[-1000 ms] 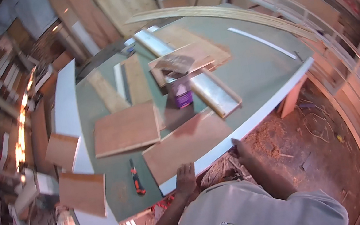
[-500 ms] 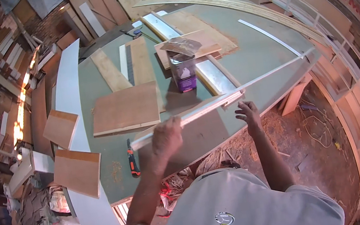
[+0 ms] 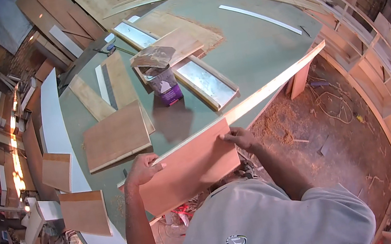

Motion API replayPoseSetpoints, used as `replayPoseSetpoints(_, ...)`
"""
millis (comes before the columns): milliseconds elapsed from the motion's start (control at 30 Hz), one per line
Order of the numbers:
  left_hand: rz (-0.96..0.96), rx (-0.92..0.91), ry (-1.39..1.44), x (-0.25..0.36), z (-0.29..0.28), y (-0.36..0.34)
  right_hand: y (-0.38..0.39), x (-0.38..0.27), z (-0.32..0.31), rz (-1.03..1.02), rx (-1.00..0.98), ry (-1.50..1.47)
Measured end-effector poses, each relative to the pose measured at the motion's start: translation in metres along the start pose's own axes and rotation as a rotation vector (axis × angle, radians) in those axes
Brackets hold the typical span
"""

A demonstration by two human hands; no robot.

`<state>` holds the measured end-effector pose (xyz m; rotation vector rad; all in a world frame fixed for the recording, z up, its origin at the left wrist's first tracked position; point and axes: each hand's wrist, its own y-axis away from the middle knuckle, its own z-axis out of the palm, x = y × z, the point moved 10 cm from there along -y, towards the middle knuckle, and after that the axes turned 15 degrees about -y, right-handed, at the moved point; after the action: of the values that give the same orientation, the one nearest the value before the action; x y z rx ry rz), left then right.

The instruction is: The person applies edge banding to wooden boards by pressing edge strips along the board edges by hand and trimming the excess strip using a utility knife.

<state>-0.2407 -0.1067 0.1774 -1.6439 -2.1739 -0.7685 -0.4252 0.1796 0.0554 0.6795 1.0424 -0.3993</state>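
Both hands hold a reddish-brown wooden board (image 3: 190,167) at the table's near edge, its broad face tilted toward me. My left hand (image 3: 142,171) is closed on its upper left edge, thumb on the near face and the other fingers partly hidden. At its right end my right hand (image 3: 240,138) pinches the edge, thumb against the face. A long pale wooden strip (image 3: 277,82) runs from behind the board toward the right corner of the table; whether the two are joined I cannot tell. Beyond the left hand lies a flat brown panel (image 3: 116,138).
On the green-grey table (image 3: 244,41) stands a purple-and-grey tin (image 3: 168,89) with a brown piece (image 3: 152,57) on top. A metal-faced wooden rail (image 3: 205,81) lies beside it. Two small panels sit at the left, on a white board (image 3: 52,117). Sawdust (image 3: 278,121) covers floor at right.
My left hand was gripping the long strip's left end and my right hand was free, fingers apart. Now both hands grip the reddish-brown board, its face turned toward me. The view has shifted.
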Motion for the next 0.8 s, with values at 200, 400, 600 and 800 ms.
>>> replayPoseSetpoints(200, -0.156, -0.329, 0.260, -0.089, 0.088, -0.007, 0.018, 0.046, 0.017, 0.132, 0.126, -0.012)
replayPoseSetpoints(400, -0.230, -0.239, 0.385, -0.089, 0.101, -0.012, 0.021, 0.053, 0.010, 0.072, 0.269, 0.055)
replayPoseSetpoints(600, -0.285, -0.191, 0.263, -0.070, 0.106, -0.014, 0.036, 0.035, -0.018, -0.047, 0.351, 0.232)
replayPoseSetpoints(800, -0.146, -0.165, 0.474, -0.042, 0.132, -0.054, 0.033, -0.011, -0.062, -0.065, 0.381, 0.182)
